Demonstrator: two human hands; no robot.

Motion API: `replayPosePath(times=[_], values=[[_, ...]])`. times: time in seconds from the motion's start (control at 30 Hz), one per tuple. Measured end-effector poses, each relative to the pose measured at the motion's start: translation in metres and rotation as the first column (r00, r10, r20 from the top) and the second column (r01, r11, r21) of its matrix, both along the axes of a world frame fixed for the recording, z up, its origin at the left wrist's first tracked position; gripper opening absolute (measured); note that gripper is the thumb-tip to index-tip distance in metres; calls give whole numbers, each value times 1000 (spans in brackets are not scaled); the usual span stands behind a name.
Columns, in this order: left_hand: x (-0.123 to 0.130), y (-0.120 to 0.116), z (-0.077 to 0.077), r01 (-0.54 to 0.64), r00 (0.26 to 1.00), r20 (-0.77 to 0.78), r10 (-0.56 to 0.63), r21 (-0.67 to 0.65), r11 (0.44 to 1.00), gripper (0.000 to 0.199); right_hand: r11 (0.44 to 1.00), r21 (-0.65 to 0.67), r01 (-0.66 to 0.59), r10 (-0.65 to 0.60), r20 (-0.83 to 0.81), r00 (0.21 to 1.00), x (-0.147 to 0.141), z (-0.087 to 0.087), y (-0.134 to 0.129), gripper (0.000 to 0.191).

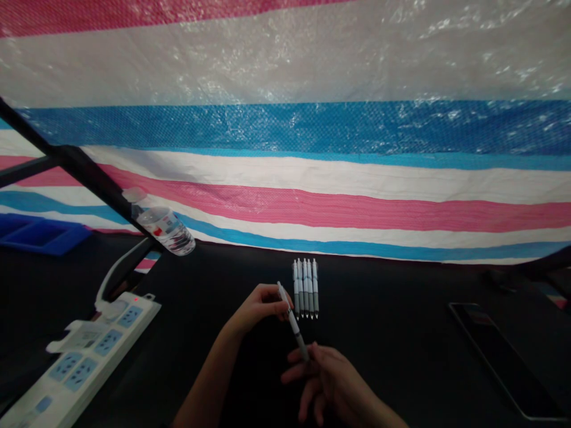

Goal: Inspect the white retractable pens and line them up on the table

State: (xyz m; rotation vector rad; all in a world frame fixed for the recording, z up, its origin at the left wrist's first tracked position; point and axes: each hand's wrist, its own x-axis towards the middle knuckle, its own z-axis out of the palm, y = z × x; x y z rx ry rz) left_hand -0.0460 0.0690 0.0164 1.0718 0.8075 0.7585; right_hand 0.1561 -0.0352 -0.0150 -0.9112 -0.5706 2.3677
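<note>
- My left hand (257, 307): wrist raised, fingers curled narrowly around the upper barrel of a retractable pen (292, 321).
- My right hand (332, 380): palm down, fingers loosely parted, tips at the pen's lower end; whether they grip it, I cannot tell.
- Matching pens (305, 288): side by side at 12 o'clock, just beyond my left hand, on a black table (401, 309).
- Power strip (84, 362): at 8 o'clock.
- Dark tablet (504, 356): at 3 o'clock.

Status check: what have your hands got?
Left hand and right hand on one pen. Row of pens just past left hand. Power strip off left.
</note>
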Motion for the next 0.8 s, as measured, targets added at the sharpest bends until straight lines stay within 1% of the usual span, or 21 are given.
replayPosePath(times=[0.13,0.2,0.33,0.4,0.5,0.57,0.63,0.7,0.8], values=[[2,-1,1,9,1000,-3,-9,3,1000,26,997,78,22,-26,45,999,-1,1,0,49],[2,-1,2,6,1000,-1,-6,0,1000,26,996,83,17,-22,51,998,-1,0,0,48],[2,-1,1,-4,1000,-3,4,5,1000,26,998,46,33,-34,16,999,0,2,1,54],[2,-1,0,0,1000,-8,0,8,1000,26,998,60,36,-38,39,998,1,2,1,51],[2,-1,-2,5,1000,-9,-5,7,1000,26,992,125,-5,-7,94,996,0,0,0,44],[2,-1,-2,4,1000,-13,-4,8,1000,26,992,124,-12,1,84,996,0,-2,0,46],[2,-1,-1,-1,1000,-23,1,11,1000,26,994,112,7,-15,72,997,0,-1,1,54],[3,-2,1,-10,999,-34,10,13,1000,25,991,136,6,-23,122,992,0,2,2,57],[4,-2,3,-17,999,-38,18,10,1000,25,969,242,-50,-30,315,948,1,5,4,52]])
